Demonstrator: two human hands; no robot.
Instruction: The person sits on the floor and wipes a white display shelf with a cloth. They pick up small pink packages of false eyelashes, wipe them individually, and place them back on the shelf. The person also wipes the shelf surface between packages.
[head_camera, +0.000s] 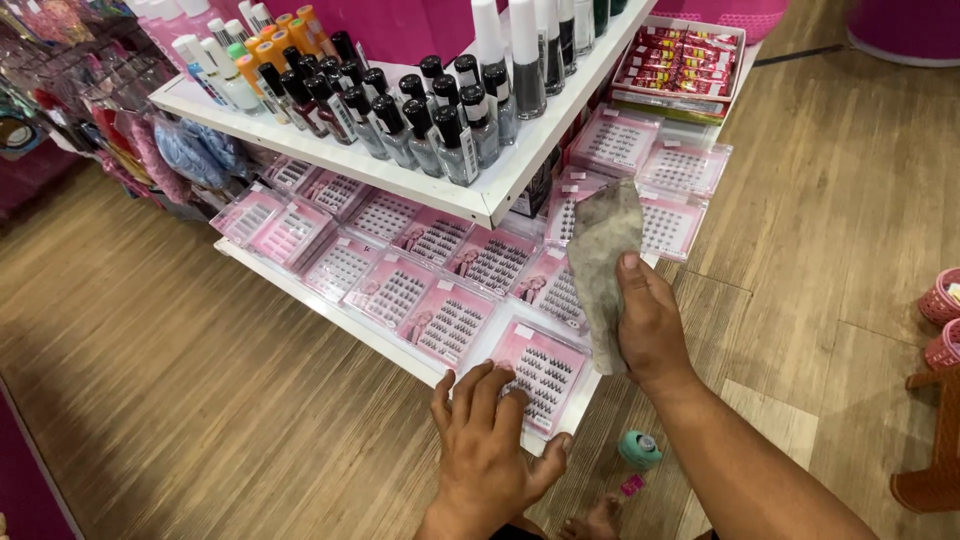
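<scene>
Lower shelf (300, 290): rows of pink lash boxes.
Left hand (490, 450): fingers spread flat on nearest lash box (545, 375).
Right hand (650, 330): closed around grey cloth (603, 260), long axis pointing to 12 o'clock.
Upper shelf (330, 160): polish bottles.

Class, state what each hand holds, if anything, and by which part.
Right hand holds a grey cloth by its lower end. Left hand holds nothing; it rests on a pink eyelash box.

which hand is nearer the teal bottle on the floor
Right. The right hand, holding a grey cloth, is above the teal bottle; the left hand rests on an eyelash box, farther left.
</scene>
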